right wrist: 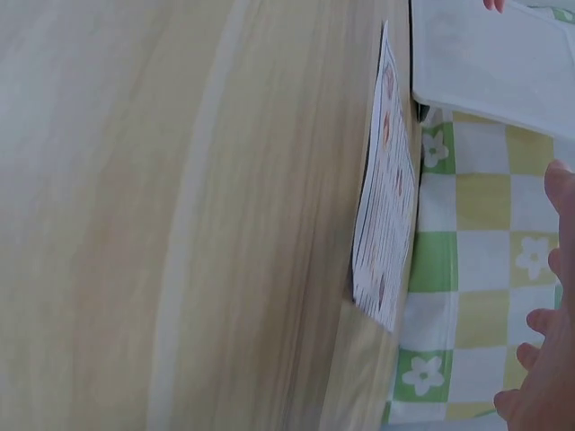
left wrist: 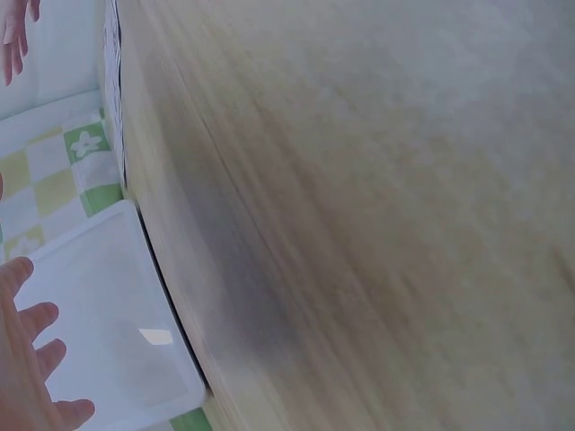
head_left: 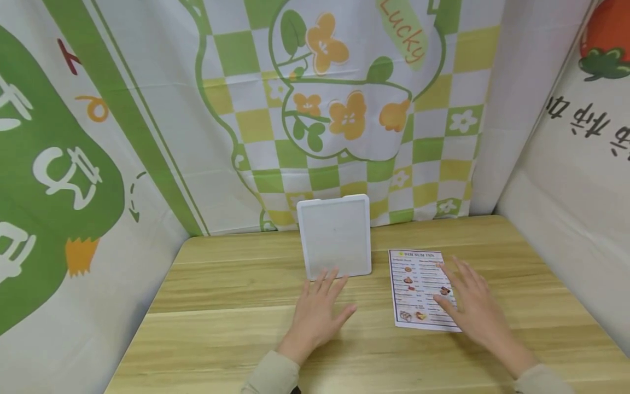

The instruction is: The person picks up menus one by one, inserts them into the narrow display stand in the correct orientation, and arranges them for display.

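Fingers spread, my left hand (head_left: 317, 314) hovers over the table in front of a white-framed panel (head_left: 336, 238). The panel stands upright, leaning slightly back; what props it is hidden. In the left wrist view the left fingers (left wrist: 38, 319) appear apart from the panel (left wrist: 117, 323). My right hand (head_left: 472, 306) is held with loosely bent, parted fingers above the right edge of a printed menu sheet (head_left: 418, 290) headed "DIM SUM INN". The sheet lies flat on the table. From the right wrist, the right hand (right wrist: 548, 323) shows a gap to the menu (right wrist: 386, 206). Neither hand holds anything.
The wood-grain table (head_left: 221, 306) has its back edge against a checked green, yellow and white curtain (head_left: 344, 164). Printed cloth walls rise close on the left (head_left: 59, 164) and right (head_left: 581, 180). The menu lies right of the panel, with a small gap between them.
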Demonstrator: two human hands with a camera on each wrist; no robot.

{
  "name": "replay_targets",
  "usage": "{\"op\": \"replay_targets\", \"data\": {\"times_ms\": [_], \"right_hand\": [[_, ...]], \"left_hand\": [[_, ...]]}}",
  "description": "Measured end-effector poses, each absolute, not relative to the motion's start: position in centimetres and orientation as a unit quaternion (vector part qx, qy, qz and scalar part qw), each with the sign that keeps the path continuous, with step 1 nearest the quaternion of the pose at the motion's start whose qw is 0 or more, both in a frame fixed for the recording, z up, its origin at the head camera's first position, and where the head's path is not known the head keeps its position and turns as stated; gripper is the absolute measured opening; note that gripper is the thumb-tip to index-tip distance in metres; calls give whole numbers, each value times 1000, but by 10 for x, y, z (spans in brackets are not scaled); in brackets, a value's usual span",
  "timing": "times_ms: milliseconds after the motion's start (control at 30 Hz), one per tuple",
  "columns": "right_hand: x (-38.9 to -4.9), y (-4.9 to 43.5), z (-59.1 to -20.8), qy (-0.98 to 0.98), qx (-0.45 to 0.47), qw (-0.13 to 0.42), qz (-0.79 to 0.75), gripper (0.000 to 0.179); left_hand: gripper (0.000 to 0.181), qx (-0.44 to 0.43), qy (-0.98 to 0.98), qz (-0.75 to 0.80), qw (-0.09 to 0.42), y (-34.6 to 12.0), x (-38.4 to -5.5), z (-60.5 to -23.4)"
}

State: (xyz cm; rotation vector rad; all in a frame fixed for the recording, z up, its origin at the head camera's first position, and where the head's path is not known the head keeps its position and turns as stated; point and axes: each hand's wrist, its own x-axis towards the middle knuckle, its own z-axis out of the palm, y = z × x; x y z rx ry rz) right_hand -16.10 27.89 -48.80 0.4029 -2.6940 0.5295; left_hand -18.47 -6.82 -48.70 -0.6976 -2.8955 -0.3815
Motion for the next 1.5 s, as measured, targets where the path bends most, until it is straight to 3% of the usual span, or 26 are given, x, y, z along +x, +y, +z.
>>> {"op": "replay_targets", "data": {"times_ms": [467,1167,1500], "right_hand": [[-155,315,-492,-949,169,149,219,73],[-157,331,-498,-938,216,108,249,66],[-165,333,-504,-929,238,63,276,58]], "left_hand": [[70,-284,-949,-129,51,-51,-196,-488],[71,-337,-928,-152,-44,-24,-211,-492],[67,-365,-916,-150,-65,-3,-220,-493]]}}
